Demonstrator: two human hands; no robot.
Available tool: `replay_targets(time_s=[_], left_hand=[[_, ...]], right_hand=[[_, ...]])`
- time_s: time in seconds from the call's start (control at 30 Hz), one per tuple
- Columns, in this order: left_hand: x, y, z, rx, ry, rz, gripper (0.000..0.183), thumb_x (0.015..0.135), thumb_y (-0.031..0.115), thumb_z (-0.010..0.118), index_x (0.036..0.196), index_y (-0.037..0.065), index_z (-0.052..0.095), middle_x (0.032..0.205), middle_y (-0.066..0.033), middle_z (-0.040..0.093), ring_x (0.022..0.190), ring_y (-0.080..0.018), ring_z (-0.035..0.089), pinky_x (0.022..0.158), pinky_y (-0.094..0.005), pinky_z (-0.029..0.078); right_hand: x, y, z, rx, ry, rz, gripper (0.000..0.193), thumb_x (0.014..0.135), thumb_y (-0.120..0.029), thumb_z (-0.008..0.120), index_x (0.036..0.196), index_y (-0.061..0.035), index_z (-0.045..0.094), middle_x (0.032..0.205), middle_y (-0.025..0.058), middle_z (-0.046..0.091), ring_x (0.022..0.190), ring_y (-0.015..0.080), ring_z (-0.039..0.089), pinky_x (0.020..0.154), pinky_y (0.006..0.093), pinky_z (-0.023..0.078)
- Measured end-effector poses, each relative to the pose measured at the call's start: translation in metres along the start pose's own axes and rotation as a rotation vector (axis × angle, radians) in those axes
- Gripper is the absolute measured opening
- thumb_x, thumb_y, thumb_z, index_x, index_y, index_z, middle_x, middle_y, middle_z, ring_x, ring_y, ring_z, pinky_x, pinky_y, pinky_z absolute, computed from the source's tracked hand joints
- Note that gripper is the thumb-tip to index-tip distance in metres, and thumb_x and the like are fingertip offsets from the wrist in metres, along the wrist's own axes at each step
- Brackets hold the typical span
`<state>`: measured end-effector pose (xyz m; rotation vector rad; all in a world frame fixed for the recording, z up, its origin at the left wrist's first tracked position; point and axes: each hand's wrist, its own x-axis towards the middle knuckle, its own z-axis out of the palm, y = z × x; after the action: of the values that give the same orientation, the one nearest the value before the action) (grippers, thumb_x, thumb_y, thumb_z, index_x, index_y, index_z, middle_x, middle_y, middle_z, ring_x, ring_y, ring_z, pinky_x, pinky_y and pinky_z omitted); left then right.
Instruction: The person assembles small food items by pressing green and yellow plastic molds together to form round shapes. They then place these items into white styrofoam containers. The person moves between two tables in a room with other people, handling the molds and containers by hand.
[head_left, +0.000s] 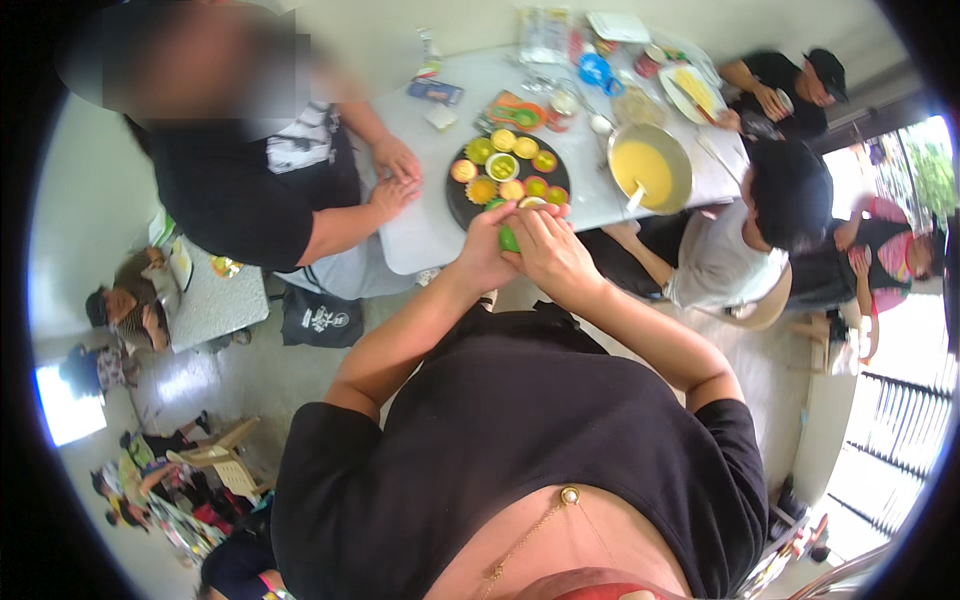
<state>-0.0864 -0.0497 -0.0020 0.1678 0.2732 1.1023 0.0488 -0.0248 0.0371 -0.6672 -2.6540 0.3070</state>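
My left hand [486,250] and my right hand [550,252] are pressed together at the near edge of a round dark tray [463,208]. Between them a small green, cup-like thing [508,238] shows; its exact kind is mostly hidden by my fingers. Both hands are closed around it. On the tray sit several small fluted cups, among them a yellow one [480,151] and an orange one [482,190], with yellow or greenish contents. A white-rimmed cup [502,166] stands in the middle. My fingertips partly cover the tray's nearest cups.
A white table [405,240] carries a metal bowl [690,185] of yellow batter with a white-handled utensil [637,196], orange and green measuring cups [524,116], and a blue jug [594,70]. One person [240,190] stands at left; another [720,250] sits at right.
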Motion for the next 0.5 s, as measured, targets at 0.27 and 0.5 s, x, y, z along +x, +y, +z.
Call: replay_targets(time_s=[0.27,0.5], left_hand=[[0.015,-0.044,0.022,-0.118,-0.045,-0.031,0.06,0.095,0.041,0.024,0.135,-0.003,0.033,0.14,-0.0184,0.036,0.131,-0.0313,0.032,0.109,-0.0418,0.023],[0.019,-0.082,0.031,-0.067,-0.056,-0.103,0.064,0.095,0.043,0.024,0.132,-0.008,0.035,0.139,-0.0209,0.036,0.132,-0.0343,0.031,0.109,-0.0437,0.023]], right_hand=[[-0.033,-0.02,-0.09,0.095,0.284,-0.044,0.039,0.071,-0.02,0.067,0.101,-0.0001,0.053,0.089,0.0103,0.047,0.079,0.0254,0.052,0.074,0.0356,0.042],[-0.077,0.005,-0.021,0.101,0.157,0.131,0.044,0.07,-0.015,0.07,0.107,-0.0006,0.053,0.096,0.012,0.053,0.09,0.0292,0.054,0.08,0.0376,0.041]])
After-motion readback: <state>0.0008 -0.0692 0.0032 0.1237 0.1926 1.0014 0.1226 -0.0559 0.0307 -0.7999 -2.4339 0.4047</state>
